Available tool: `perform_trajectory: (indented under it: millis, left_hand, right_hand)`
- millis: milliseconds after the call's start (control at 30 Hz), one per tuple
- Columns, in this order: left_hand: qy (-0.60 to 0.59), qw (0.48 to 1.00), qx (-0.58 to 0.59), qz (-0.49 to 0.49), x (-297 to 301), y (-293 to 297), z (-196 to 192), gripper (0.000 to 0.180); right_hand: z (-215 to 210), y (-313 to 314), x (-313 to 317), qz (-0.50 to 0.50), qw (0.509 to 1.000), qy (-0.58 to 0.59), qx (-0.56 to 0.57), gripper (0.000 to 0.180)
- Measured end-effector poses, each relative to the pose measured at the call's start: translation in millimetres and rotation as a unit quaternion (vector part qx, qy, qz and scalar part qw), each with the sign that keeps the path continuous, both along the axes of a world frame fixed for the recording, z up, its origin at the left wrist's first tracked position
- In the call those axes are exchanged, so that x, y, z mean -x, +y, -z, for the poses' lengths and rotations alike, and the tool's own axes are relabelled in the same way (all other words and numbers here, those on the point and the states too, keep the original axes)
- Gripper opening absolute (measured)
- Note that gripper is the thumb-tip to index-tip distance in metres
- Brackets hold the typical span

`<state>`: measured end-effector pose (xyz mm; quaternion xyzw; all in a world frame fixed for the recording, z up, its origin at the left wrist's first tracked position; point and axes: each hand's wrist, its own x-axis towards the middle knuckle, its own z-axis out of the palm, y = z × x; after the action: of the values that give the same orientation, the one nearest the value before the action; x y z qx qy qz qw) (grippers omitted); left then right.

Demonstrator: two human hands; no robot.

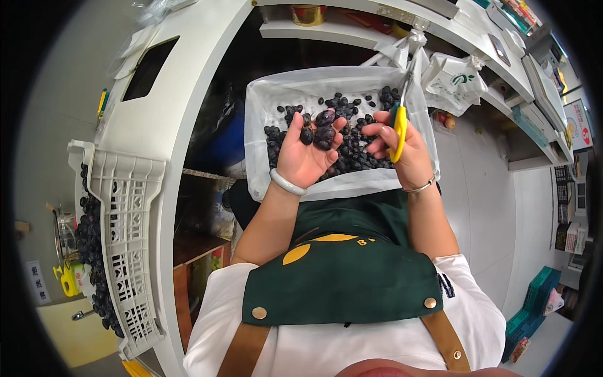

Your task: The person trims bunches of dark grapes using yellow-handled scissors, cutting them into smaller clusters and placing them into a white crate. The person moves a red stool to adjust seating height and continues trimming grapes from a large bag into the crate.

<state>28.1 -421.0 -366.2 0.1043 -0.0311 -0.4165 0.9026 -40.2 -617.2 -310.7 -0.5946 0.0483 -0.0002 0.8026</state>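
Note:
My left hand (298, 158) is palm up with its fingers curled round a small cluster of dark grapes (325, 134). A pale bangle circles that wrist. In my right hand (411, 157) is a pair of scissors (400, 131) with yellow handles, its metal blades pointing up and away from me. Whether the blades are apart I cannot tell. Both hands hover over a box lined with white sheeting (256, 164). Many dark grapes (358, 160) lie inside it, some in clusters and some loose, partly hidden by my hands.
On the white counter (188, 81) at my left stands a pale plastic crate (129, 245) holding more dark grapes. White plastic bags (452, 81) hang beyond the box at the right. A shelf (339, 34) runs across the far side. My green apron (339, 283) is close to the box's near edge.

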Motion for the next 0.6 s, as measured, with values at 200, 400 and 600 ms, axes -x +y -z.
perform_trajectory:
  millis: [200,400,600]
  left_hand:
    - [-0.057,0.997,-0.018,-0.044,0,12,-10,0.059]
    - [-0.088,0.992,-0.038,-0.078,11,36,-24,0.064]
    - [-0.200,0.952,-0.163,-0.164,21,60,-51,0.046]
  right_hand:
    - [19,-4,6,0.013,0.999,0.049,-0.019,0.029]
    - [28,5,21,-0.010,0.997,0.081,0.013,0.029]
    - [47,5,28,-0.013,0.994,0.109,0.023,0.031]
